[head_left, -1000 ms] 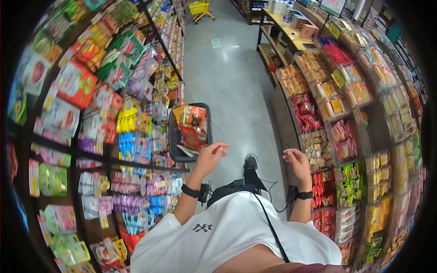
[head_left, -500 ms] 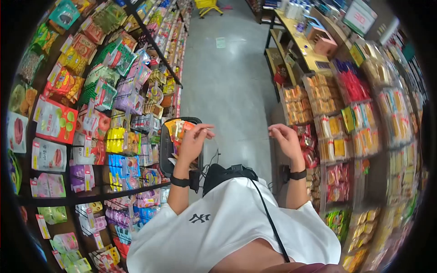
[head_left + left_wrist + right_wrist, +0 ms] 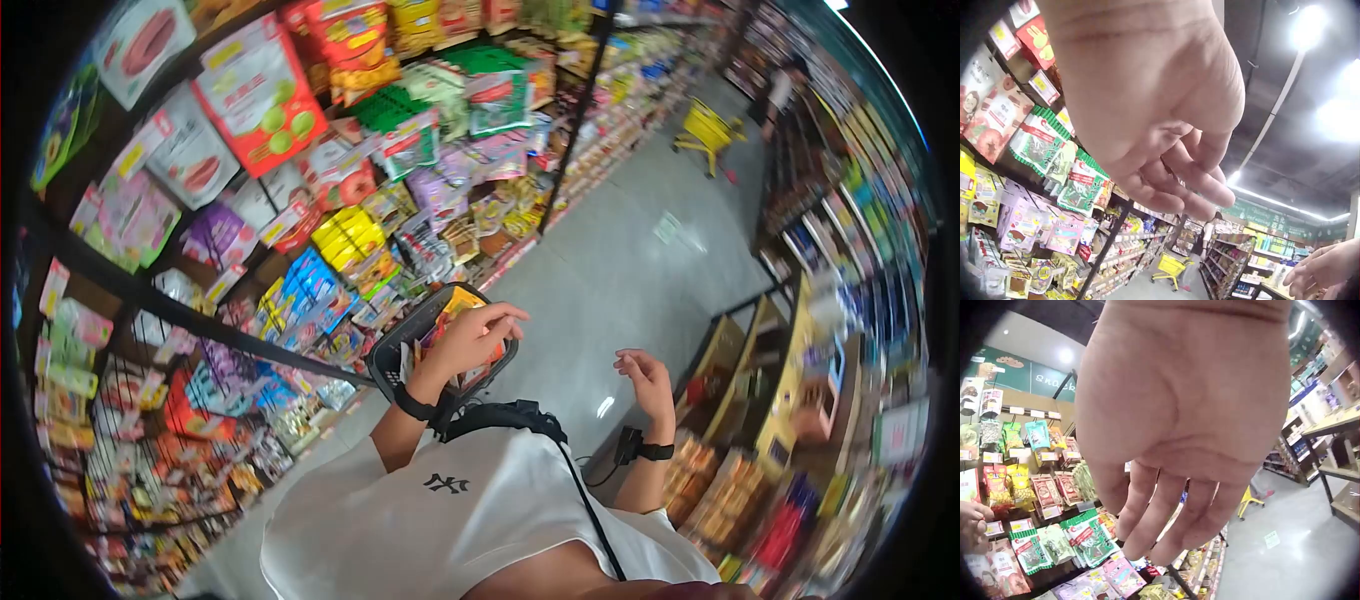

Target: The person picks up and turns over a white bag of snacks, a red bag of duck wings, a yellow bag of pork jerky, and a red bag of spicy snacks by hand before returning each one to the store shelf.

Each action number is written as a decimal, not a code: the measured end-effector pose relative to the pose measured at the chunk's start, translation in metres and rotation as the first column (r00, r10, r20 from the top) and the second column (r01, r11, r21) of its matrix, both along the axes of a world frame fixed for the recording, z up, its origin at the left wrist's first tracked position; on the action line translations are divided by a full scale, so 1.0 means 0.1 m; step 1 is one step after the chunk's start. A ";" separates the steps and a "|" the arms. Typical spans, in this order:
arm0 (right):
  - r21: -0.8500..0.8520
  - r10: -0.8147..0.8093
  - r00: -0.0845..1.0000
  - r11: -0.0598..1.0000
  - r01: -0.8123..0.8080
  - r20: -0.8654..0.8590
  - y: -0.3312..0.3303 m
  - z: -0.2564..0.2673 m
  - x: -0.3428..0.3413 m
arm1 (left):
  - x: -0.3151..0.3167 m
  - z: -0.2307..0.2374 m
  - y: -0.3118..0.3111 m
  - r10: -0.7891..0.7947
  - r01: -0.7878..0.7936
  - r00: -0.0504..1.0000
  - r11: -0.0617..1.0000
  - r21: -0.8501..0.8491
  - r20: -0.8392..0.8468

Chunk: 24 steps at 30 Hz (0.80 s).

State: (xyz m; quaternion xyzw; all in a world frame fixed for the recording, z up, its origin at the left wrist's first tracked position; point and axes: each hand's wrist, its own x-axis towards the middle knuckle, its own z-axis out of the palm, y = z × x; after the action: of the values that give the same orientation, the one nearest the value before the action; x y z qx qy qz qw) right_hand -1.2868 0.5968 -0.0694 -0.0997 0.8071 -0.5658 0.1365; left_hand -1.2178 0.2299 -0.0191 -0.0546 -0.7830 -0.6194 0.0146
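Observation:
In the head view my left hand [image 3: 468,342] is held over a dark basket [image 3: 385,352] with bright packets inside, its fingers loosely bent and nothing in them. Whether a handle hangs from that forearm is hidden. My right hand [image 3: 648,384] hovers above the grey floor, fingers relaxed, holding nothing. The left wrist view shows the left hand [image 3: 1154,112] from close up with loosely curled fingers. The right hand [image 3: 1179,425] fills the right wrist view, its fingers hanging down and slightly bent.
Racks of hanging snack packets [image 3: 265,95] line the left side. A yellow cart [image 3: 708,135] stands up the aisle, with a person [image 3: 780,98] near it. Wooden shelving [image 3: 740,365] and boxed snacks [image 3: 735,495] are on the right.
The head view has swung to the left, so the left racks look larger and the aisle slants right. The basket now sits under the left hand. Both hands remain empty.

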 end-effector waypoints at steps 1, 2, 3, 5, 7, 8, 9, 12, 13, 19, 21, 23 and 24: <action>0.003 0.040 0.999 0.999 -0.040 -0.017 -0.12 -0.01 -0.27 | -0.08 -0.02 -0.08 0.021 -0.021 1.000 1.000 -0.021 -0.006; 0.011 0.080 0.997 0.997 -0.080 -0.024 -0.26 -0.02 -0.51 | -0.14 -0.06 -0.16 0.041 -0.041 0.999 0.999 -0.036 -0.002; 0.021 0.124 0.992 0.992 -0.123 -0.024 -0.40 -0.02 -0.74 | -0.16 -0.11 -0.20 0.065 -0.064 0.998 0.997 -0.048 0.008; 0.049 0.269 0.962 0.961 -0.271 0.042 -0.72 -0.06 -1.19 | -0.17 -0.25 -0.22 0.170 -0.170 0.985 0.984 0.055 -0.004; 0.034 0.427 0.897 0.901 -0.433 0.116 -1.10 -0.24 -1.66 | -0.15 -0.31 -0.25 0.281 -0.285 0.958 0.956 0.075 0.062; 0.006 0.508 0.847 0.857 -0.515 0.155 -1.30 -0.43 -1.89 | -0.12 -0.35 -0.24 0.342 -0.345 0.938 0.937 0.061 0.058; -0.020 0.584 0.786 0.805 -0.593 0.200 -1.49 -0.68 -2.11 | -0.10 -0.45 -0.20 0.419 -0.427 0.903 0.899 0.097 0.092; -0.070 0.720 0.592 0.654 -0.753 0.361 -2.09 -1.79 -2.70 | -0.10 -0.65 -0.02 0.701 -0.713 0.690 0.701 0.003 0.179; -0.039 0.740 0.531 0.597 -0.801 0.414 -2.28 -2.15 -2.81 | -0.09 -0.78 0.09 0.777 -0.795 0.594 0.607 -0.001 0.209; 0.367 0.915 0.063 -0.096 -0.925 0.398 -3.20 -3.71 -2.84 | -0.28 -1.06 0.94 0.807 -0.918 0.172 0.340 -0.206 0.565; 0.395 0.909 0.004 -0.177 -0.901 0.417 -3.42 -4.16 -2.78 | -0.39 -1.22 1.22 0.757 -0.927 0.164 0.337 -0.163 0.632; 0.472 0.856 0.042 -0.242 -0.848 0.515 -3.63 -4.51 -2.69 | -0.45 -1.42 1.50 0.733 -0.929 0.140 0.330 -0.167 0.666; 0.508 0.834 0.082 -0.251 -0.824 0.545 -3.68 -4.73 -2.64 | -0.48 -1.48 1.61 0.732 -0.945 0.106 0.284 -0.161 0.673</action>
State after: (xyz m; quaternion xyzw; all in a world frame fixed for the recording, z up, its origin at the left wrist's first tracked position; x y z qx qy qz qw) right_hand -1.5511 0.2285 -0.5420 -0.5557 0.6579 0.0764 0.5025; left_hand -1.2654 0.3912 -0.1669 0.6238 -0.5078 -0.5835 0.1122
